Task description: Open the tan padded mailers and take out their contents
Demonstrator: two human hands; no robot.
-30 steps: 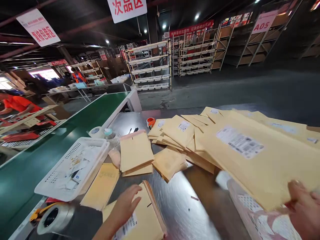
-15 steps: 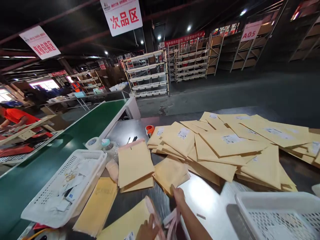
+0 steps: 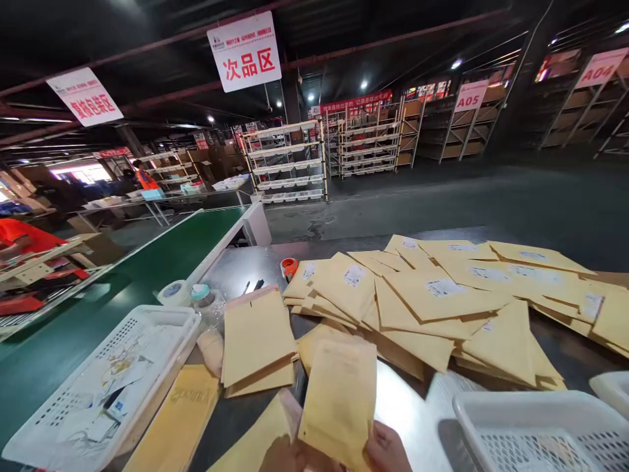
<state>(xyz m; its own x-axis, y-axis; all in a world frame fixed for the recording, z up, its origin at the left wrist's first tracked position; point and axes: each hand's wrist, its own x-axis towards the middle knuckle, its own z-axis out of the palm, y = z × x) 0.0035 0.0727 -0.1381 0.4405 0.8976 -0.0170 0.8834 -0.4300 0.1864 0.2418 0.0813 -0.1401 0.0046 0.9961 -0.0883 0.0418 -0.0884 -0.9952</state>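
Observation:
At the bottom edge, both my hands hold up one yellow padded envelope (image 3: 339, 393), plain side toward me. My right hand (image 3: 389, 451) grips its lower right corner with the thumb on top. My left hand (image 3: 295, 459), mostly cut off by the frame, is at its lower left corner. Beneath the left hand lies another yellow envelope with a pink flap (image 3: 263, 436). A wide heap of labelled yellow envelopes (image 3: 442, 301) covers the metal table (image 3: 403, 406) beyond.
A white basket of paper slips (image 3: 98, 387) sits at the left beside a green conveyor belt (image 3: 147, 262). Another white basket (image 3: 540, 429) is at the lower right. A stack of envelopes (image 3: 255, 341), tape rolls (image 3: 174, 292) and an orange dispenser (image 3: 289, 267) lie nearby. A person in orange (image 3: 19, 236) works far left.
My right hand dropped the large envelope it carried onto the heap, came across to the left, and both hands lifted a smaller envelope from the table in front of me.

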